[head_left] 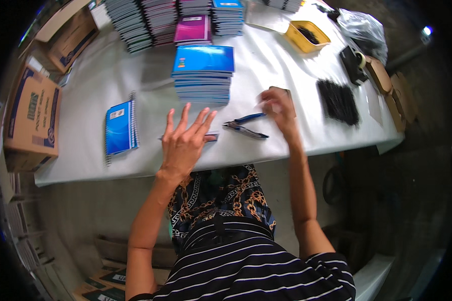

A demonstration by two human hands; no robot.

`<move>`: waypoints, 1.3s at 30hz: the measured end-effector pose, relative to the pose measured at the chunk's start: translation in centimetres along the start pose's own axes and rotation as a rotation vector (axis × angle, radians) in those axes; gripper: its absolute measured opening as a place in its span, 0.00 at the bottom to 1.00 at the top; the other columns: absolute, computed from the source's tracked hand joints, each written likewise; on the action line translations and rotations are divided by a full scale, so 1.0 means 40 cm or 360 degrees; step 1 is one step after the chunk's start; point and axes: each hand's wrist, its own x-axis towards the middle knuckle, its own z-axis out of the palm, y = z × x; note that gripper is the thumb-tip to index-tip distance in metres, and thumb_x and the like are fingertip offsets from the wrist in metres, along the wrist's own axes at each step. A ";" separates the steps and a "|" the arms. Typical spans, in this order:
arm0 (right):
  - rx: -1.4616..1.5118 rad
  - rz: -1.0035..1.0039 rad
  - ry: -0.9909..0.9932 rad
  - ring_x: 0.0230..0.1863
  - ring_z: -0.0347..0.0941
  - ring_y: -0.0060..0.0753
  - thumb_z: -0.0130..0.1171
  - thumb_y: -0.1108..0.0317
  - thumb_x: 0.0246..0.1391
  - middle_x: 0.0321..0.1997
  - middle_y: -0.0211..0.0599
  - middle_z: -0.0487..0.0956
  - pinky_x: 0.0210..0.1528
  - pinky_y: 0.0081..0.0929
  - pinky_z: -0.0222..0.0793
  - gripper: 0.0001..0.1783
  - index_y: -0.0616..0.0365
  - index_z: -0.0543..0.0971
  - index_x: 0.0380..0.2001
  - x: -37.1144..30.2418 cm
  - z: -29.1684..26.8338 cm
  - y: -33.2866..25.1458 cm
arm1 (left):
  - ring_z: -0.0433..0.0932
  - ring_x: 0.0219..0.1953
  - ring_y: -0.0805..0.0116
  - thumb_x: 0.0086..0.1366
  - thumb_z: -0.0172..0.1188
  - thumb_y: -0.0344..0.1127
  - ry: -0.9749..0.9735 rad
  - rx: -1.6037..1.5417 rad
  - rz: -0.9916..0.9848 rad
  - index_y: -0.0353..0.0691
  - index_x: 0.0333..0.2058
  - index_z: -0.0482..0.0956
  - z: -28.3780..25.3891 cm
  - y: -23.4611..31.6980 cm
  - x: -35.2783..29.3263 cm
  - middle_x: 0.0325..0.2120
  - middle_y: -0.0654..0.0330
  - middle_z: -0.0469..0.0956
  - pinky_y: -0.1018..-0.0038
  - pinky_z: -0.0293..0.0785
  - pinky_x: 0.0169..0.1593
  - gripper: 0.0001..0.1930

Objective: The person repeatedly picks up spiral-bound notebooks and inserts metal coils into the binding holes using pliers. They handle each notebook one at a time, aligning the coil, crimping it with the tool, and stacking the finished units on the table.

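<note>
My left hand [182, 145] lies over the near edge of the table with its fingers spread. From under it shows the end of a small flat thing [213, 136], mostly hidden by the hand. Blurred by motion, my right hand [278, 106] is above the table, right of the blue-handled pliers [246, 125]; whether it holds anything is unclear. Just behind it is part of a brown flat piece [290, 95]. The pliers lie between my hands with their jaws to the left. A stack of blue notebooks [204, 75] stands beyond my left hand.
To the left lies a blue spiral notebook pile [120, 128], beside a cardboard box [34, 118]. More notebook stacks [160, 22] line the far side. At right are black spiral coils [338, 102], a yellow tub [306, 37] with dark small pieces, a tape dispenser [354, 65] and a plastic bag [364, 32].
</note>
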 end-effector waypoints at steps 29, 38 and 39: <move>-0.1855 0.0152 -0.0033 0.41 0.77 0.44 0.57 0.68 0.56 0.37 0.39 0.80 0.43 0.39 0.74 0.07 0.54 0.81 0.36 0.134 -0.463 0.273 | 0.72 0.58 0.50 0.63 0.58 0.43 -0.0452 -0.0248 -0.0086 0.56 0.62 0.67 -0.042 0.002 0.015 0.55 0.64 0.76 0.49 0.58 0.65 0.28; 0.0087 0.0047 -0.0530 0.28 0.73 0.26 0.68 0.76 0.46 0.31 0.34 0.80 0.32 0.28 0.70 0.12 0.55 0.85 0.37 -0.005 0.016 -0.200 | 0.73 0.57 0.51 0.64 0.55 0.50 -0.0468 -0.0184 -0.0093 0.57 0.63 0.67 -0.042 -0.008 0.017 0.55 0.64 0.76 0.49 0.61 0.64 0.28; 0.0021 0.0144 -0.0573 0.27 0.72 0.26 0.68 0.75 0.48 0.31 0.33 0.80 0.31 0.28 0.70 0.11 0.55 0.85 0.37 -0.010 0.039 -0.209 | 0.73 0.57 0.51 0.64 0.55 0.50 -0.0458 -0.0175 -0.0093 0.57 0.63 0.67 -0.040 -0.007 0.018 0.55 0.64 0.76 0.49 0.61 0.64 0.28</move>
